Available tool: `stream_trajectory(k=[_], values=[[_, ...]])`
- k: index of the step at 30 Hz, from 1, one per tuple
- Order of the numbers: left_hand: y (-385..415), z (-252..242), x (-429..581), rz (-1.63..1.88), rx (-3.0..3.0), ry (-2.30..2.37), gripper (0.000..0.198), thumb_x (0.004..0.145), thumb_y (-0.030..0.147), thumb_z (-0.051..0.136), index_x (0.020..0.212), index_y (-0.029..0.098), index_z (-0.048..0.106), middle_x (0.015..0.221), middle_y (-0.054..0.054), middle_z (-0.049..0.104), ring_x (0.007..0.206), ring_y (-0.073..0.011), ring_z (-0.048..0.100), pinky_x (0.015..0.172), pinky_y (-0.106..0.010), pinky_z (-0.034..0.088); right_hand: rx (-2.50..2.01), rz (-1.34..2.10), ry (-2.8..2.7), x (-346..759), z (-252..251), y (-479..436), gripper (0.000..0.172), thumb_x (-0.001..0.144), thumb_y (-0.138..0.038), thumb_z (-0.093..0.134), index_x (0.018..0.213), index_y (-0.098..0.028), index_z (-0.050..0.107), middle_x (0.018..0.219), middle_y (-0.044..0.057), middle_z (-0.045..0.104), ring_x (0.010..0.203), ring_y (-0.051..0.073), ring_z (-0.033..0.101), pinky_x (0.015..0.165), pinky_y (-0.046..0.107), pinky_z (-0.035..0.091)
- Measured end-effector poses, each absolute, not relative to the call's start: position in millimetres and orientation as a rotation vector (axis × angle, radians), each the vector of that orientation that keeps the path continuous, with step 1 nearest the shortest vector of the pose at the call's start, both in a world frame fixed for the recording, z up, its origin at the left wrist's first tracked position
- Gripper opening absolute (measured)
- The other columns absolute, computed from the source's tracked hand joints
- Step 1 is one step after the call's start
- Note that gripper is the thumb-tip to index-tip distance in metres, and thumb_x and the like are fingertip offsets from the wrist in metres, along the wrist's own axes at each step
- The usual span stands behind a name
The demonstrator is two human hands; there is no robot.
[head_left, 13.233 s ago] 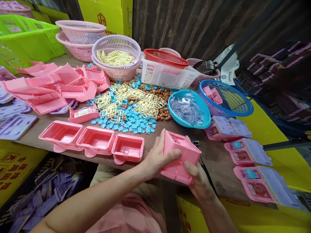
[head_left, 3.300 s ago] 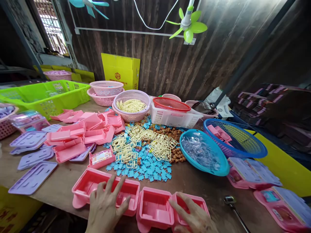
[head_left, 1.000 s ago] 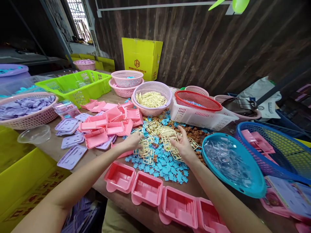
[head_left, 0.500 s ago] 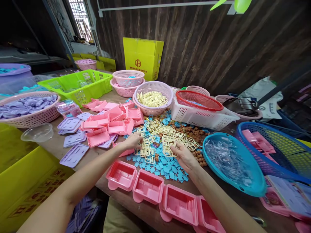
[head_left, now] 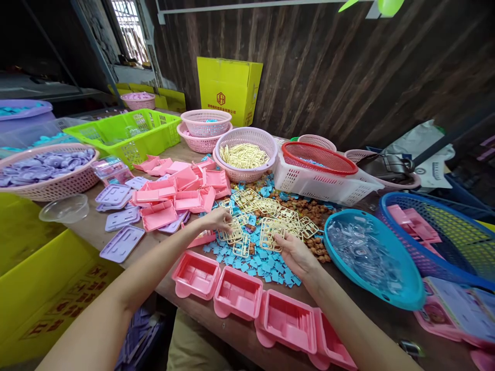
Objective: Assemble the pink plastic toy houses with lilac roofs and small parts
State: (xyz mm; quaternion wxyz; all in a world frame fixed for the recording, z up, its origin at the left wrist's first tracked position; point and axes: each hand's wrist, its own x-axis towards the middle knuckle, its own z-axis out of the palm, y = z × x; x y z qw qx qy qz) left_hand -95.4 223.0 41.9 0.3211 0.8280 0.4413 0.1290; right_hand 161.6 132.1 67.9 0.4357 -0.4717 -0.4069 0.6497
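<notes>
Head view: the right grip point(head_left: 296, 253) pinches the near right edge of a cream frame point(head_left: 271, 234), thumb against fingers — barely open. Left of it, the left grip point(head_left: 217, 219) is half curled against other cream frames point(head_left: 232, 233) — whether it grasps one, I cannot tell. Blue pieces point(head_left: 266, 265) lie between and nearer than both grips, pink boxes point(head_left: 237, 293) nearer yet.

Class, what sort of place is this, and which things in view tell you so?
Probably a small workshop that handles plastic toy-like parts. The signs are the heaped cream part frames, the row of open pink boxes and, near the back wall, a printed yellow carton.
</notes>
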Motion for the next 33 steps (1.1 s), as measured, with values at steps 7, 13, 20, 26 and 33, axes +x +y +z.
stream_trajectory(k=[7,13,20,26,33], values=[[197,53,-65,0.705,1.769,1.165,0.057,0.076,0.071,0.039,0.071,0.015,0.050,0.058,0.004,0.044,0.052,-0.0088,0.043,0.050,-0.022,0.037,-1.135,1.569,-1.051,139,76,130,0.047,0.059,-0.053,0.072,0.091,-0.021,0.061,0.095,0.006,0.069,0.089,0.023,0.063,0.079,0.037,0.050],[151,70,-41,0.647,1.674,1.133,0.071,0.089,0.062,0.011,0.088,0.012,0.062,0.065,-0.004,0.061,0.060,-0.0120,0.059,0.057,-0.023,0.048,-1.135,1.498,-1.143,115,77,128,0.048,0.069,-0.040,0.065,0.112,-0.025,0.049,0.111,0.006,0.064,0.103,0.023,0.059,0.086,0.037,0.048],[169,67,-141,0.446,1.913,1.694,0.029,0.082,0.040,0.053,0.088,0.014,0.066,0.088,-0.009,0.067,0.084,-0.0220,0.060,0.072,-0.030,0.045,-1.242,1.158,-1.727,133,90,121,0.039,0.079,-0.033,0.052,0.116,-0.021,0.048,0.113,0.008,0.062,0.107,0.023,0.055,0.091,0.036,0.042],[160,42,-164,0.239,2.071,1.872,0.028,0.063,0.013,0.068,0.090,0.016,0.068,0.093,-0.011,0.068,0.094,-0.0295,0.060,0.080,-0.036,0.041,-1.247,0.961,-2.134,115,105,104,0.020,0.081,-0.021,0.044,0.097,-0.021,0.056,0.096,0.006,0.063,0.089,0.020,0.057,0.078,0.031,0.045],[147,37,-161,0.372,2.072,1.907,0.023,0.070,0.018,0.064,0.093,0.016,0.063,0.098,-0.010,0.066,0.092,-0.0252,0.059,0.078,-0.033,0.040,-1.157,1.028,-2.194,109,104,99,0.009,0.085,-0.021,0.044,0.088,-0.020,0.053,0.088,0.005,0.060,0.080,0.018,0.055,0.074,0.030,0.045]])
